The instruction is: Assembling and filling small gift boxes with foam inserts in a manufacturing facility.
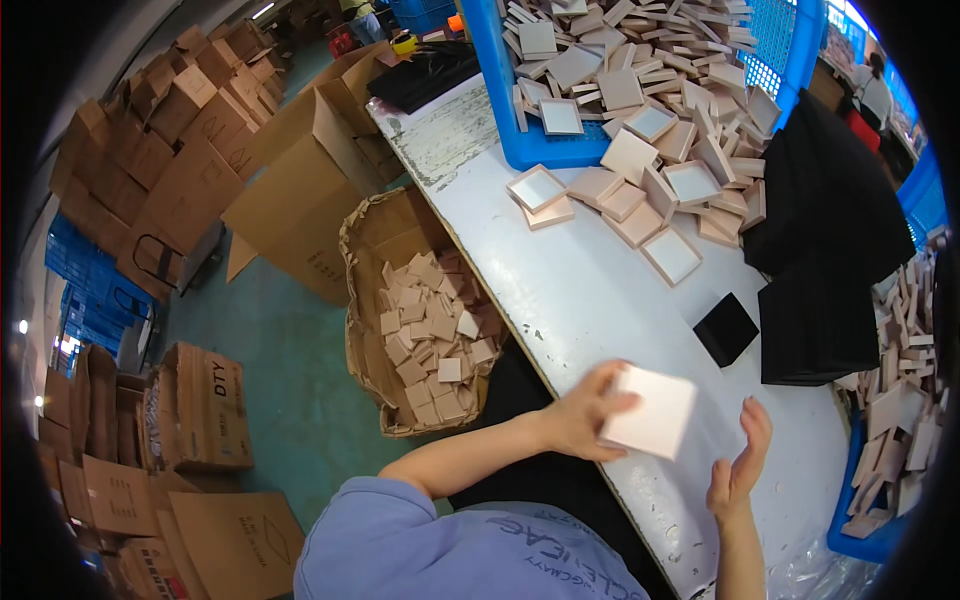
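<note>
A pale pink square box (655,412) is gripped in my left hand (582,412), thumb across its near face, above the white table (560,300). To the right of the box, my right hand (738,470) holds nothing; its thumb and fingers are apart. Just beyond the hands lies a black square pad (726,330). Beside it stands a stack of black pads (818,330). Farther back, loose pink lids or trays (628,158), some showing white insides, spill from a tipped blue crate (545,150).
Left of the table, an open carton (355,330) holds many pink boxes (430,330). Another blue crate (862,535) with pink pieces stands at the right edge. Flattened and stacked cartons (180,180) fill the left side. Black material (425,75) lies at the table's far end.
</note>
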Demonstrator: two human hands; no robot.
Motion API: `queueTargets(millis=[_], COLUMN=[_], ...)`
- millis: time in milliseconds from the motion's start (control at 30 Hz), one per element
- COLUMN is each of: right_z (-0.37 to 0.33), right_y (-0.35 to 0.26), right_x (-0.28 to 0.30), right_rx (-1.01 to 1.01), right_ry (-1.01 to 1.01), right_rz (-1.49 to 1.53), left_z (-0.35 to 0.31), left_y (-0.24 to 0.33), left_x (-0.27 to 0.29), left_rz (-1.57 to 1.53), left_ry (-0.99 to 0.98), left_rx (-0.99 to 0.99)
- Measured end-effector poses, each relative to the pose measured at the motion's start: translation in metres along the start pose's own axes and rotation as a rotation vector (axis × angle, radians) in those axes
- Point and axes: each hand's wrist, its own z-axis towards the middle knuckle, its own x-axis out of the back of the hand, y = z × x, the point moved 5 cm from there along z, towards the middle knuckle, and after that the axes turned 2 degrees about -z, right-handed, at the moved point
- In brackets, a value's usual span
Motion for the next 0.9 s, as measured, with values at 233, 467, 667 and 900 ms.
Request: queueTargets(millis=[233, 467, 667, 900], right_z=[0.041, 0.046, 0.039, 0.048], right_y=[0.042, 0.076, 0.076, 0.069], right_x=[-0.017, -0.044, -0.045, -0.045], right_rx=[0.056, -0.168, -0.149, -0.046], right_ry=[0.022, -0.035, -0.064, 0.015], right_rz=[-0.402, -0.492, -0.547, -0.558], left_z=[-0.083, -0.056, 0.080, 0.085], left_y=[-0.035, -0.073, -0.132, -0.209], left_x=[0.144, 0.183, 0.174, 0.198], left_rz=[-0.063, 0.382, 0.742, 0.700], left_ry=[0.877, 0.714, 0.237, 0.169], left_rx=[0.720, 0.715, 0.522, 0.749])
